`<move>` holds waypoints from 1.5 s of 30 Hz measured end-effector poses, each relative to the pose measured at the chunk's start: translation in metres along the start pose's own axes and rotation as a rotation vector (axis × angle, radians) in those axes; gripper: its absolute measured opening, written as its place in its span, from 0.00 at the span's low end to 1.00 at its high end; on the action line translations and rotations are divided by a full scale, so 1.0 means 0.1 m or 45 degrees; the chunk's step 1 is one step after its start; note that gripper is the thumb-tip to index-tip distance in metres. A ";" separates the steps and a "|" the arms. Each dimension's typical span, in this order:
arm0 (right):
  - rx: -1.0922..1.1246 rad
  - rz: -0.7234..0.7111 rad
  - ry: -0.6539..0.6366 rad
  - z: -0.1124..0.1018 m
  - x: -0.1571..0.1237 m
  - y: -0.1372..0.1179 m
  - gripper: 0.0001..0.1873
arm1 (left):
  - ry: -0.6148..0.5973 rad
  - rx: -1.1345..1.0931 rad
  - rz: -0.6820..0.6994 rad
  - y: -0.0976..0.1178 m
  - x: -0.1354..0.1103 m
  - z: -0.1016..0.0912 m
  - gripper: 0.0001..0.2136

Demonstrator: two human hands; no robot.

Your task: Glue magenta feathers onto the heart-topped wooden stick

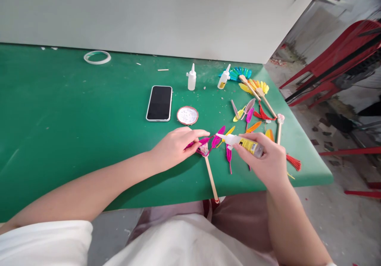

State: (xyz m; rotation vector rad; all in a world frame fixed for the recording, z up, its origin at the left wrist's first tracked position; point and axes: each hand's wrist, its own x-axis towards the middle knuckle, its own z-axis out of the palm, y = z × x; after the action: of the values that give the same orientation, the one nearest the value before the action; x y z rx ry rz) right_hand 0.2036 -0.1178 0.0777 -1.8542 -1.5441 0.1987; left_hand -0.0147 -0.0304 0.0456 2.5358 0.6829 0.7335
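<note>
My left hand [175,145] has its fingers pinched on a magenta feather [204,141], its quill pointing right. In my right hand [270,157] is a glue bottle [248,145] with a yellow label, tipped on its side; its white nozzle is at the end of the quill, though I cannot tell if they touch. Just beneath lies a fan with a wooden handle [210,174], its head partly hidden by my left fingers and the feathers. Loose magenta feathers [228,159] and a yellow feather [229,134] lie near the nozzle.
Beyond my hands are a phone [159,104], a round lid [187,115] and two upright white bottles [192,80]. A tape roll [97,57] lies far left. Blue and yellow feather fans [262,87] and red tassels [294,162] crowd the right table edge [323,174].
</note>
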 end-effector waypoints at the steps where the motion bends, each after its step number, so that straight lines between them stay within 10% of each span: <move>1: 0.002 -0.002 -0.005 0.00 0.00 0.00 0.11 | 0.002 0.005 0.004 0.00 0.00 0.00 0.12; 45: 0.123 -0.045 0.063 -0.03 -0.07 -0.03 0.10 | 0.043 0.072 0.198 -0.01 -0.01 0.02 0.12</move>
State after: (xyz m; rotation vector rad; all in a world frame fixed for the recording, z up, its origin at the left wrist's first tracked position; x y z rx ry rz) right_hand 0.2011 -0.1250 0.0793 -1.7431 -1.5062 0.2063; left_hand -0.0144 -0.0304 0.0430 2.6567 0.5288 0.8208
